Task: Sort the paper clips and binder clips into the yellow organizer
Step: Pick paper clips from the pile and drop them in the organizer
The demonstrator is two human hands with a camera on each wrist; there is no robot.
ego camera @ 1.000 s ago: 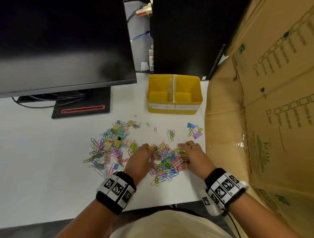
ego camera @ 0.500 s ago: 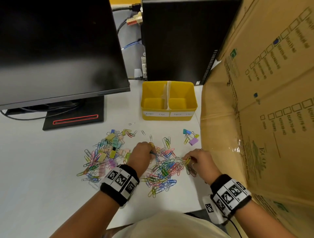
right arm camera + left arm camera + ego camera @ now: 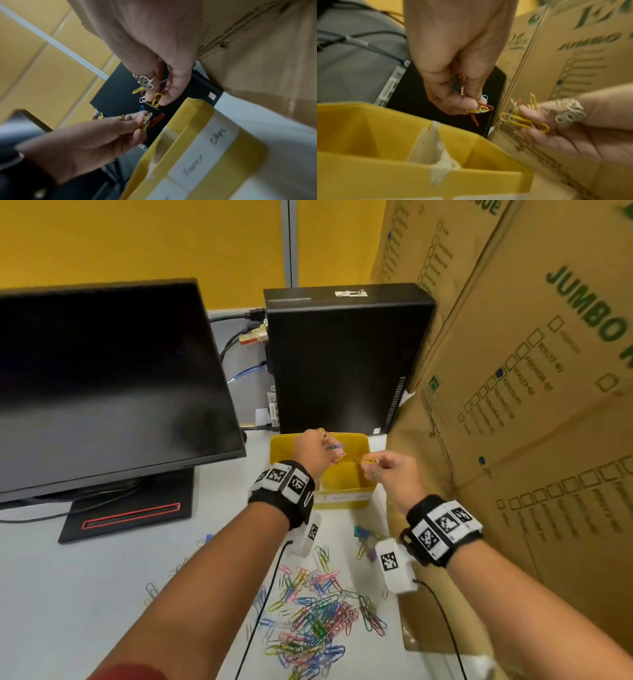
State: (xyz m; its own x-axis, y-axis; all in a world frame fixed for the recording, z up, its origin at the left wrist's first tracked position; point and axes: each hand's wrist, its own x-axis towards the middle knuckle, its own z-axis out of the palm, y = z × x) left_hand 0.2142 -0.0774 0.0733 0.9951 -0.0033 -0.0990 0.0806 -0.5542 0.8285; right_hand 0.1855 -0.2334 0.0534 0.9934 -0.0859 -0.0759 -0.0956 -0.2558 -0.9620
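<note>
Both hands [image 3: 313, 451] [image 3: 394, 474] rose from the white desk [image 3: 85, 577], pinching paper clips [image 3: 337, 455] over the yellow organizer [image 3: 346, 474].

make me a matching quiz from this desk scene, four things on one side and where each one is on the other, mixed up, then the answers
Things:
1. left hand
2. monitor
3. cardboard boxes
4. loose paper clips

Places:
A. far left of the desk
B. along the right edge
C. above the yellow organizer, pinching paper clips
D. on the desk near the person

Pairs: 1-C, 2-A, 3-B, 4-D
</note>
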